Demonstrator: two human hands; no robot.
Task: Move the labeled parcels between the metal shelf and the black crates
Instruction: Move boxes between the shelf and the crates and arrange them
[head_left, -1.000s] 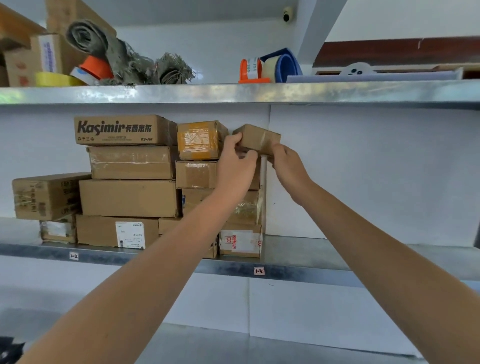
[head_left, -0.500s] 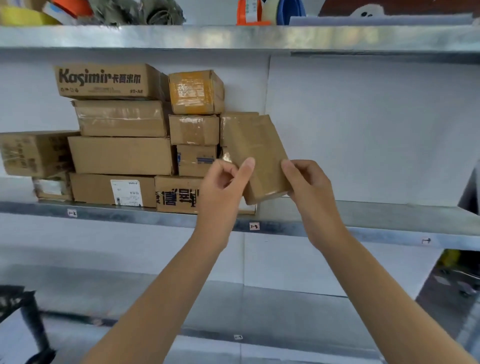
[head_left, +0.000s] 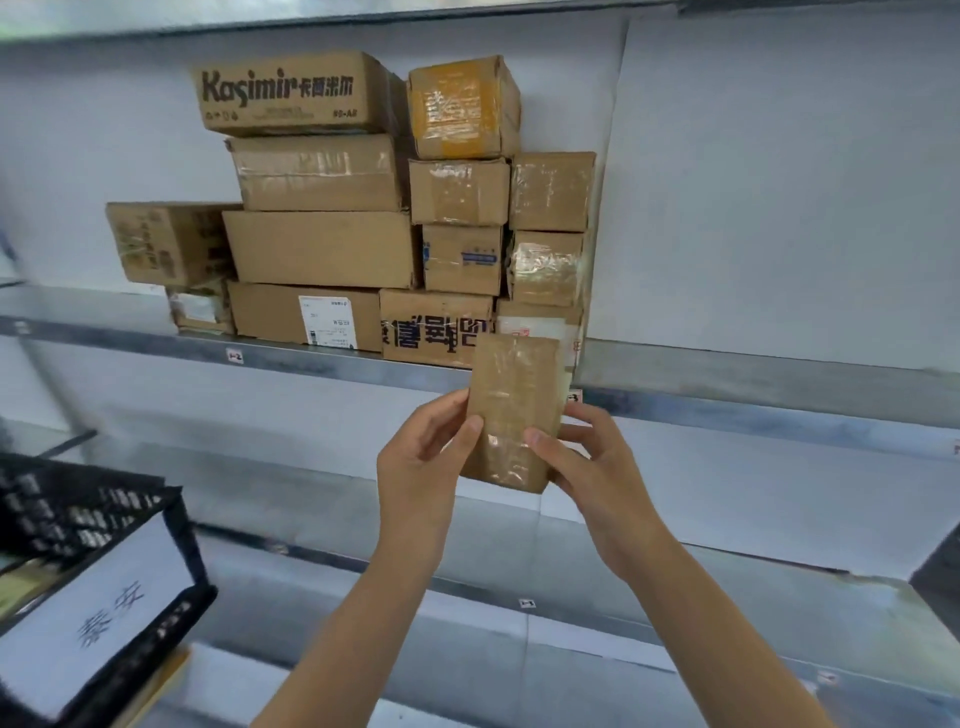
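A black crate (head_left: 78, 512) sits lower left. The left hand (head_left: 421, 467) and right hand (head_left: 587, 462) both pinch a small taped parcel (head_left: 514, 395), upright in mid-air just before the metal shelf (head_left: 727, 405) and not yet crated. A dozen-odd stacked parcels (head_left: 322, 249) sit behind, probably left to move.

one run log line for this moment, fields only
object: small taped parcel | left hand: grips parcel | right hand: grips parcel | location: in air before metal shelf | black crate: lower left, not reached
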